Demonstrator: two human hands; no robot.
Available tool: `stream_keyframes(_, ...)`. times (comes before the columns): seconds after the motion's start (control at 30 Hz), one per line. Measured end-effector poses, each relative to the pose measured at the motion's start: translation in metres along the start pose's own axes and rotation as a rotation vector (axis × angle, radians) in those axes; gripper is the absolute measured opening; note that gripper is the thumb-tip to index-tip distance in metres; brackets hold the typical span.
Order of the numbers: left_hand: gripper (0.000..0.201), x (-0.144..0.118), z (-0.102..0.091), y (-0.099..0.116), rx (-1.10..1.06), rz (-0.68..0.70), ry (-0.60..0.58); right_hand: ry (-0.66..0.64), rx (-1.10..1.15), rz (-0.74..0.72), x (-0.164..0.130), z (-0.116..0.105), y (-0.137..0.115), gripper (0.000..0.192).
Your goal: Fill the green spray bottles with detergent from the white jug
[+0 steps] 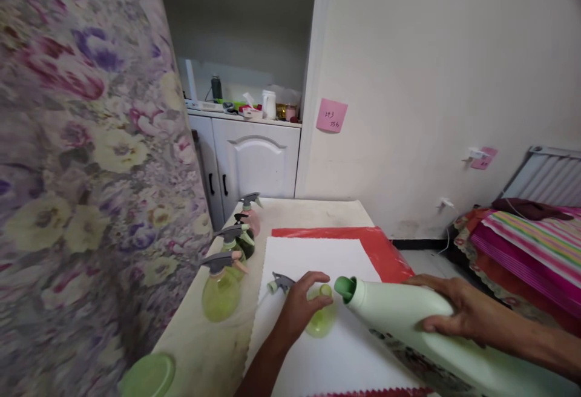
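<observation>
A cream table (313,208) spans the frame's lower middle. On it lie a red sheet (384,258) and, over that, a white sheet (313,253) bearing a bottle (320,325) and a nozzle (285,281); spray bottles (221,297) line the left side.

1. Large bottle (399,300), near right: pale green, with darker green spout (345,288).
2. Small bottle (320,323): yellow-green.
3. Paper (313,258): white; sheet (382,256): red.
4. Curtain (104,161), left: purple, pink, cream flowers.
5. Blanket (535,233), right: pink, yellow, green, white stripes.
</observation>
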State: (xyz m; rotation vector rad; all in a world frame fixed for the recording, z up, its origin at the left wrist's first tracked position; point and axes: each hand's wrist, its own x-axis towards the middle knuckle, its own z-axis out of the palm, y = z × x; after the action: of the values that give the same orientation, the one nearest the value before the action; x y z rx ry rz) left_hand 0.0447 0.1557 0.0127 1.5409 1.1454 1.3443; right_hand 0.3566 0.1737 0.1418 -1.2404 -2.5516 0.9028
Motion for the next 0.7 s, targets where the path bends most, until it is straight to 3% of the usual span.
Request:
stream_keyframes(0.27,0.026,0.001,0.001,-0.009,-0.025,0.026,-0.024,0.011,-0.057,0.003,0.008,0.000,-0.005,0.059)
stream_keyframes(0.7,0.021,0.002,0.003,-0.009,-0.040,-0.023,-0.019,-0.057,-0.073,0.038,0.016,-0.005,-0.008,0.054)
